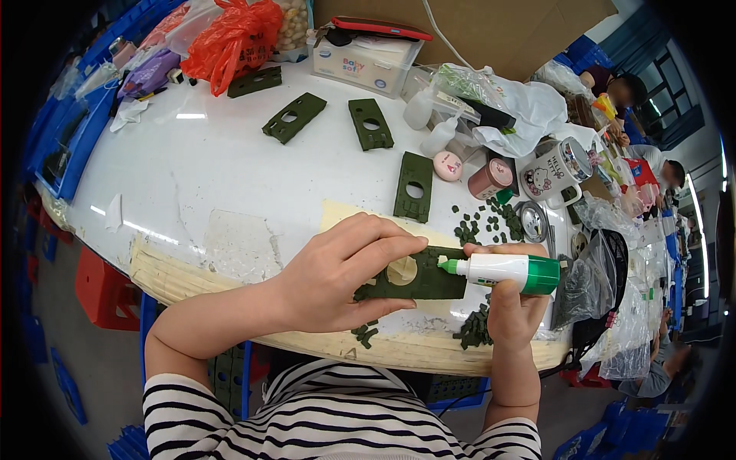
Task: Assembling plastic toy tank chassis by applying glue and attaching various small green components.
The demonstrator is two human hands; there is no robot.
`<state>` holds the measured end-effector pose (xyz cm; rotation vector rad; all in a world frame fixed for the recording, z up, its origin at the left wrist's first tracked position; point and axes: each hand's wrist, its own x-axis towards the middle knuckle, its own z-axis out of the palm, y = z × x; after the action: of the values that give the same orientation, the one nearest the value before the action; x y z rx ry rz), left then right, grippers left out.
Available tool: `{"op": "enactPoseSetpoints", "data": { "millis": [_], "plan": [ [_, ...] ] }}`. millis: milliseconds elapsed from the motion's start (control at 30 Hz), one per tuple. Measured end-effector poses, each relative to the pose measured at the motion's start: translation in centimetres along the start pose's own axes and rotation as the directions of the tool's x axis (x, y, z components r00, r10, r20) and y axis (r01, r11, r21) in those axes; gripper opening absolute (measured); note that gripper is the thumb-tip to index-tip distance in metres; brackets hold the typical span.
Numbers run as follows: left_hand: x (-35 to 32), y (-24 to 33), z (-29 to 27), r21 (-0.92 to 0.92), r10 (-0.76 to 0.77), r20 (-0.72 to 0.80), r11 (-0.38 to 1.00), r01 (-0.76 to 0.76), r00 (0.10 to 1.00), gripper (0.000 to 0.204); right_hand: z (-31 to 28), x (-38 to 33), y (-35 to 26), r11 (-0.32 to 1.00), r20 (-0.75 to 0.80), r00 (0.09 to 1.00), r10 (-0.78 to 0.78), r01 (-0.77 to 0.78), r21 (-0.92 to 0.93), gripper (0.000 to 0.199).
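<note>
My left hand (345, 272) grips a dark green plastic plate with a round hole (429, 280), holding it just above the table's front edge. My right hand (512, 310) is closed around a white glue bottle with a green cap end (506, 270), lying sideways; its green nozzle touches the plate's upper right rim. Small dark green parts (475, 328) lie in a heap under the bottle, and a few more (365, 333) sit below my left hand.
Several more green plates with holes (414, 185) lie across the white table (215, 169). A pile of small green pieces (487, 222), a mug (553, 178), squeeze bottles (420, 107), a tissue box (366, 61) and an orange bag (234, 38) stand further back. Other people sit at right.
</note>
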<state>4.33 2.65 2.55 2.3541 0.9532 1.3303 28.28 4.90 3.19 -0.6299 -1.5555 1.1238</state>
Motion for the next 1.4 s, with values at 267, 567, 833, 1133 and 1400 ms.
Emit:
{"op": "enactPoseSetpoints", "data": {
  "millis": [267, 567, 833, 1133, 1400],
  "plan": [
    [0.0, 0.0, 0.0, -0.003, -0.009, 0.008, 1.000, 0.009, 1.000, 0.061, 0.3, 0.2, -0.3, 0.996, -0.043, 0.998, 0.055, -0.051, 0.076, 0.040],
    [-0.4, -0.3, 0.1, -0.484, -0.275, 0.020, 0.839, 0.250, 0.961, 0.076, -0.3, 0.2, 0.1, 0.967, 0.054, 0.987, 0.151, -0.159, 0.197, 0.051],
    [0.0, -0.7, -0.5, -0.815, -0.461, 0.098, 0.472, 0.337, 0.882, 0.086, -0.1, 0.1, 0.3, 0.897, 0.066, 0.974, 0.216, -0.225, 0.380, 0.052],
    [-0.2, 0.5, 0.5, -0.830, -0.241, 0.536, 0.023, 0.557, 0.809, 0.076, 1.0, -0.1, -1.0, 0.985, 0.042, 0.998, -0.041, 0.033, 0.168, 0.050],
    [-0.9, 0.2, 1.1, -0.779, -0.118, 0.623, -0.016, 0.626, 0.773, 0.065, 0.9, -0.3, 0.0, 0.989, 0.136, 0.990, -0.045, 0.025, 0.147, 0.046]
  ]
}}
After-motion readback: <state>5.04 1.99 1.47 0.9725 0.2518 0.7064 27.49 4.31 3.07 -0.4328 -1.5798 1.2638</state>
